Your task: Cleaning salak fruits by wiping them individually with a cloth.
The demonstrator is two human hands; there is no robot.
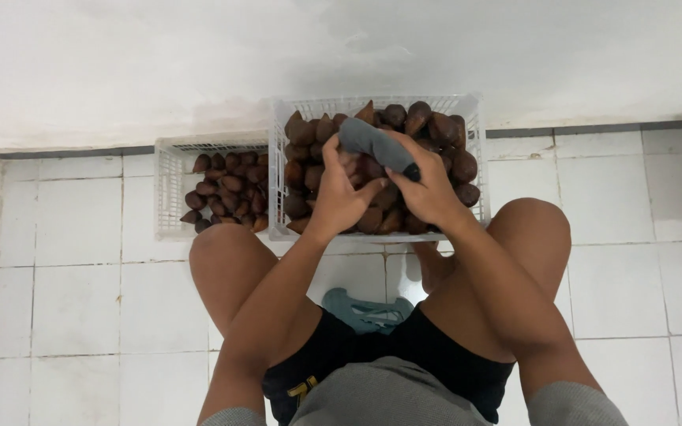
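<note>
white tiled floor (73, 308), whitewashed wall (159, 63)

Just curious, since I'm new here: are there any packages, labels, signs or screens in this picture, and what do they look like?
No labels, signs or screens.
Large crate: white plastic lattice, before the knees, heaped with brown fruit.
Small crate: white, beside it, part full.

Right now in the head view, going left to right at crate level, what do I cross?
Small white crate partly filled with brown scaly fruit → large white crate heaped with the same fruit → left hand → grey cloth → right hand → bare floor tiles.
</note>
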